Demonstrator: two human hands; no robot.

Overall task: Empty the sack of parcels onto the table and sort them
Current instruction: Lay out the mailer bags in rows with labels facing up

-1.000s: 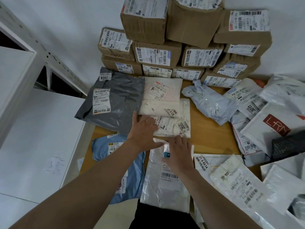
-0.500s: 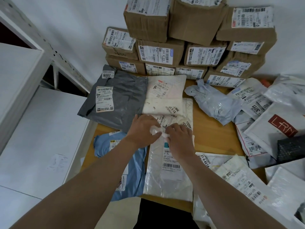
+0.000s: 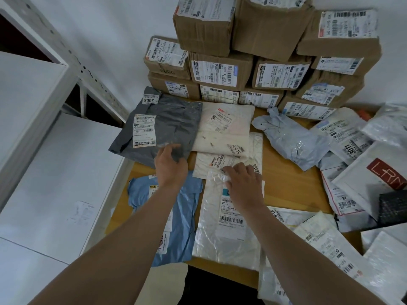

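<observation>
– Over at the near edge of the wooden table (image 3: 286, 183), from where I'm standing: what's that parcel under the right hand (image 3: 243, 186), and which way is it lying?

– That's the white plastic parcel (image 3: 229, 238). It's flat, with the long axis running from the table's front edge straight away toward the wall. The label is face up and reads upright from the person's side. It's kinda see-through, shiny and crinkly, with a teal patch at the top of the label. The right hand's fingers are curled and bunched on its far flap, pinching the plastic. The left hand (image 3: 170, 166) is over the near corner of the grey mailer (image 3: 171, 126), fingers loose and a bit apart, gripping nothing. Can't tell if it's actually touching.

– How many of each, then?

– Laid flat on the left side I count five soft ones. That's one grey, two overlapping cream parcels (image 3: 226, 126), one blue mailer (image 3: 182, 216) just beside the white one, and the white one itself. One crumpled pale blue bag (image 3: 293, 139) sits alone mid-table. The cardboard boxes (image 3: 220, 71) are stacked against the wall, about twelve showing. The heap of white mailers (image 3: 352, 139) on the right is too jumbled to count.
</observation>
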